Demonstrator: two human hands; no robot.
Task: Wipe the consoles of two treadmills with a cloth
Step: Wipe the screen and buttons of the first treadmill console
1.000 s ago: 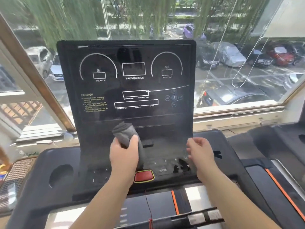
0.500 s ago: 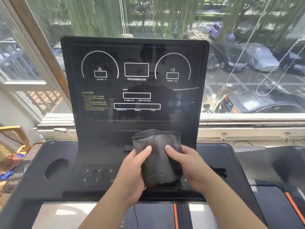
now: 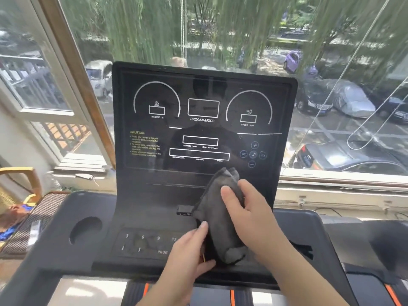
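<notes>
Left hand [image 3: 188, 250] and right hand [image 3: 251, 219] clasp the bunched grey cloth [image 3: 217, 230], its length pointing up the treadmill console [image 3: 154, 195] toward the display [image 3: 203, 133]

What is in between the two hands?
In the head view, a grey cloth lies between the left hand and right hand; both hold it in front of the treadmill console.

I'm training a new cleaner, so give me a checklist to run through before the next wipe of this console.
1. Cloth held: ok, the left hand and right hand both grip it.
2. Cloth spread flat: not ok, it is bunched.
3. Cloth touching the console: cannot tell.
4. Display dark: ok.
5. Upper console unobstructed: ok, both hands are low.
</notes>
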